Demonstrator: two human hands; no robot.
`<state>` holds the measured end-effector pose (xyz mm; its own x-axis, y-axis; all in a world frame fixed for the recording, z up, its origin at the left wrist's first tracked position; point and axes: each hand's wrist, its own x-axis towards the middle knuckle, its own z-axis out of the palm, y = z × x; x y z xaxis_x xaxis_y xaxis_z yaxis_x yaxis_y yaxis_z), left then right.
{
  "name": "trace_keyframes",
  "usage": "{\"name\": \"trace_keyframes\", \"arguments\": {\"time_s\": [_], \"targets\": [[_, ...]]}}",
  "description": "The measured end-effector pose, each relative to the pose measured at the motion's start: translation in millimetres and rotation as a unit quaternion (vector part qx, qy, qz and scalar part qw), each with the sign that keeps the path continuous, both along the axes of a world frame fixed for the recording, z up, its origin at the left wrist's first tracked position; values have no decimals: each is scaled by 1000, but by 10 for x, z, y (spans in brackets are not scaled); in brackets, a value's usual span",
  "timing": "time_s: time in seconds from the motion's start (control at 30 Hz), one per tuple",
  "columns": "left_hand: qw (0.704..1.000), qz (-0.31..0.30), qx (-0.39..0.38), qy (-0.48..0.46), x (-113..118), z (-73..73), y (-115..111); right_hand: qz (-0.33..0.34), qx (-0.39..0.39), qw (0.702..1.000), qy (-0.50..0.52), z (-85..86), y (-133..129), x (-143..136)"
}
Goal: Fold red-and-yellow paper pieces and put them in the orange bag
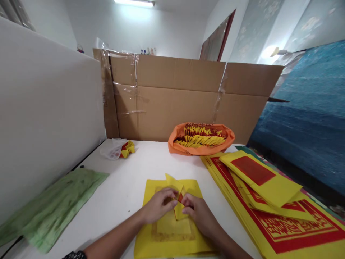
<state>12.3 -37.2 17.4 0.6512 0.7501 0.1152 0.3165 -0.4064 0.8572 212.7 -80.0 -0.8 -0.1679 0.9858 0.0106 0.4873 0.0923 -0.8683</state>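
Observation:
Both hands grip a partly folded sheet of yellow paper (174,182) with some red showing at its middle. Pointed corners stick out above and below my fingers. My left hand (160,204) pinches it from the left, thumb and fingers curled near the centre. On the other side, my right hand (196,210) has its thumb and bent fingers pressed on the right edge. Just beneath lies a yellow sheet (145,239) with a faded square in its middle, flat on the white table. Part of the fold is hidden behind my fingers.
An orange bag (175,146) packed with folded yellow-red papers stands before a cardboard screen (178,108). At right are large yellow-red paper stacks (250,194). A green cloth (61,198) lies left. Behind it sit a clear plastic tray (111,150) and a folded yellow-red piece (128,148).

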Motion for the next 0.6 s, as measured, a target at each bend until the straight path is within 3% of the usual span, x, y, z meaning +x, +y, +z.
{"name": "trace_keyframes", "arguments": {"time_s": [0.17,0.23,0.33,0.47,0.6], "targets": [[996,85,-5,-21,68,-210,63,-7,147,980,-131,-13,-154,-33],[994,98,-14,-37,75,-275,80,30,229,952,-199,-136,-282,-44],[993,91,-38,-61,71,-308,96,73,313,910,-262,-456,-458,-64],[994,85,-44,-60,73,-265,100,61,332,897,-285,-824,-577,-93],[995,85,-28,-40,86,-234,109,59,309,902,-296,-873,-615,-119]]}}
